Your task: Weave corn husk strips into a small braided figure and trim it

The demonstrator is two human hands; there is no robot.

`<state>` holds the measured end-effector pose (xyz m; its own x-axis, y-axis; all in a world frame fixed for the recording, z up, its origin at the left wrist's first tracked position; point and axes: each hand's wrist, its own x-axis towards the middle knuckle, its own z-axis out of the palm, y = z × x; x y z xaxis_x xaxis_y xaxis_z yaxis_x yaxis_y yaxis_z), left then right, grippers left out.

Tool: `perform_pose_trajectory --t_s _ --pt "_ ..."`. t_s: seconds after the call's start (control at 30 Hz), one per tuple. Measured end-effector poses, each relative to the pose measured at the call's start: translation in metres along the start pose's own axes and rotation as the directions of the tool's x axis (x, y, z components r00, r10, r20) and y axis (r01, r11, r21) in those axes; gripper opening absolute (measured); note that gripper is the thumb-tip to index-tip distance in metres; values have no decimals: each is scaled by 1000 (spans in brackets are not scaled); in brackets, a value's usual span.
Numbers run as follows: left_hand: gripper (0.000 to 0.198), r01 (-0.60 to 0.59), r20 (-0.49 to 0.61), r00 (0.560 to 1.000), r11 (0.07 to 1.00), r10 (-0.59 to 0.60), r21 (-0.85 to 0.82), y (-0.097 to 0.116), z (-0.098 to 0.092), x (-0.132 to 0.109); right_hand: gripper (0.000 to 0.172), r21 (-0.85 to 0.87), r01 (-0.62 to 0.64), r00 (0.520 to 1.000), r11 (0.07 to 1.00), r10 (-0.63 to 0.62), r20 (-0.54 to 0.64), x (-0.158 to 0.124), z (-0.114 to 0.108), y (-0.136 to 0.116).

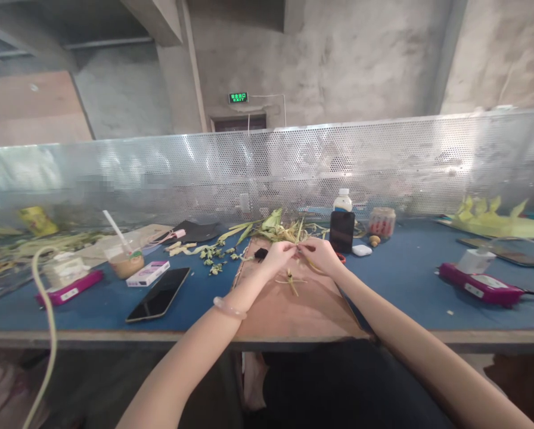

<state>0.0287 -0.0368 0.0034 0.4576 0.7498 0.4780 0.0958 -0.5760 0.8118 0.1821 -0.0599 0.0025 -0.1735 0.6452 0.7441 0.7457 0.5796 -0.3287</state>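
My left hand point(281, 255) and my right hand point(319, 253) meet over a brown board point(267, 316), fingertips pinched close together. What they pinch is too small to make out. A thin yellowish strip point(312, 266) curves below my right hand; whether it is held, I cannot tell. Just in front of my hands, a small cross-shaped piece of knotted plant strips point(290, 280) lies on the board. Behind them is a loose heap of green and pale leaves point(276, 226). Beside my left hand sits a small black object point(261, 254).
Left stand a drink cup with straw point(126, 259), a small box point(148, 273), a phone point(158, 295) and a purple power strip point(77, 288). Right are an upright phone point(342, 231), a bottle point(343, 201), a jar point(382, 222), a white case point(362, 251) and another power strip point(479, 286). A perforated metal screen point(294, 170) runs behind.
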Motion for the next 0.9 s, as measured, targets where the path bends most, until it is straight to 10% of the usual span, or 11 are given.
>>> perform_pose_trajectory --t_s 0.9 --pt "21 -26 -81 996 1000 25 -1 -3 -4 3 25 -88 -10 1000 996 9 -10 -6 -3 -18"
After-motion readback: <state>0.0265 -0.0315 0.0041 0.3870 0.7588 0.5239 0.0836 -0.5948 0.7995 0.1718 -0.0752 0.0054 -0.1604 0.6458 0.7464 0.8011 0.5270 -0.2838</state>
